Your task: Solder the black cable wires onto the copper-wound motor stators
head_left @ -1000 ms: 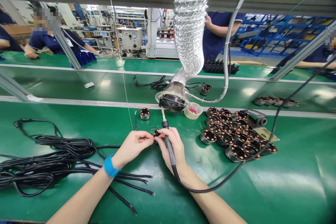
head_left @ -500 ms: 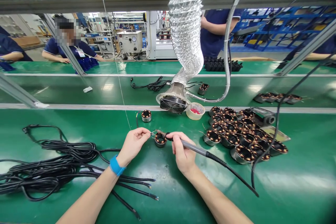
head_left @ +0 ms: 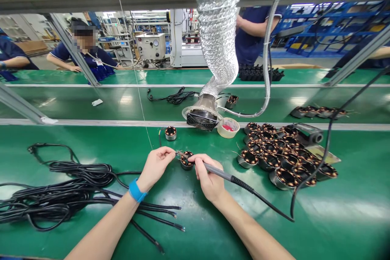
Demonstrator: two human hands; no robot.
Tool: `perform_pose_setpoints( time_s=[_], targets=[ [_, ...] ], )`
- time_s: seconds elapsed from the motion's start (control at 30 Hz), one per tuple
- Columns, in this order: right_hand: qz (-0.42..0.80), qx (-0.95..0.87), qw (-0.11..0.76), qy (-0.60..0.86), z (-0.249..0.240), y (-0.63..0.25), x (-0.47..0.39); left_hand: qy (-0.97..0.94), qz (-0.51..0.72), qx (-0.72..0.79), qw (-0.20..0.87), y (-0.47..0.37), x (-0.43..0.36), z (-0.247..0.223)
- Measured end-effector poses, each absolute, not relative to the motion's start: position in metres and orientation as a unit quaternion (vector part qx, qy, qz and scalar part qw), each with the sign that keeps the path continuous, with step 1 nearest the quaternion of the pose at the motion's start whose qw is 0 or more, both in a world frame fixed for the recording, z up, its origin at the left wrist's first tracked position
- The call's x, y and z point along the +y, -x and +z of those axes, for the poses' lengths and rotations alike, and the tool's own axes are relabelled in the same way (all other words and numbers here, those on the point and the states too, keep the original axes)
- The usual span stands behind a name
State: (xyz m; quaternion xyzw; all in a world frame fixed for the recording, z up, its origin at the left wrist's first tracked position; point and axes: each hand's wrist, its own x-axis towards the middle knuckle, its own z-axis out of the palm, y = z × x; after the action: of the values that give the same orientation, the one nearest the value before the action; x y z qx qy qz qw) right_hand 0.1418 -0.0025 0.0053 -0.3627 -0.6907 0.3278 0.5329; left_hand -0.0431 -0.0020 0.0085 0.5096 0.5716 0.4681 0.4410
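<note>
My right hand [head_left: 210, 176] is closed around the grey handle of a soldering iron [head_left: 219, 171], whose tip points left over a stator [head_left: 187, 161]. That stator, a dark ring with copper windings, stands on the green bench. Thumb and forefinger of my left hand [head_left: 158, 166] are pinched on thin wire at the stator's left edge, touching or very near the iron's tip. A thin pale strand [head_left: 143, 113] runs down from above to behind this hand. Whether the pinched wire is that strand or a stator lead, I cannot tell. A blue band [head_left: 137, 191] circles my left wrist.
Black cables [head_left: 76, 187] lie coiled at left, their ends reaching toward the middle. Several stators [head_left: 274, 154] crowd the right side. A fan-ended extraction duct [head_left: 202, 118] hangs ahead, beside a tape roll [head_left: 228, 128]. Another stator [head_left: 170, 133] stands behind my hands. Co-workers sit and stand beyond.
My right hand has moved slightly left, bringing the soldering iron's tip over the stator to the wire at my left fingertips. My left hand keeps its pinch almost in place.
</note>
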Motion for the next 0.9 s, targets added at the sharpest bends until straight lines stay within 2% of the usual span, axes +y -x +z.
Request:
perform_pose_setpoints(
  time_s=[0.2, 0.4, 0.9],
  targets=[
    [0.359, -0.656, 0.546, 0.379, 0.0023, -0.1417, -0.0025, -0.509, 0.466, 0.577, 0.437, 0.0442, -0.0007, 0.0064],
    [0.34, -0.642, 0.569, 0.385, -0.0005, -0.1431, -0.0033, -0.504, 0.469, 0.575, 0.441, 0.0444, 0.0003, 0.0043],
    [0.332, -0.678, 0.538, 0.376, 0.0047, -0.141, -0.0042, -0.502, 0.469, 0.574, 0.446, 0.0446, -0.0008, 0.0061]
  ],
)
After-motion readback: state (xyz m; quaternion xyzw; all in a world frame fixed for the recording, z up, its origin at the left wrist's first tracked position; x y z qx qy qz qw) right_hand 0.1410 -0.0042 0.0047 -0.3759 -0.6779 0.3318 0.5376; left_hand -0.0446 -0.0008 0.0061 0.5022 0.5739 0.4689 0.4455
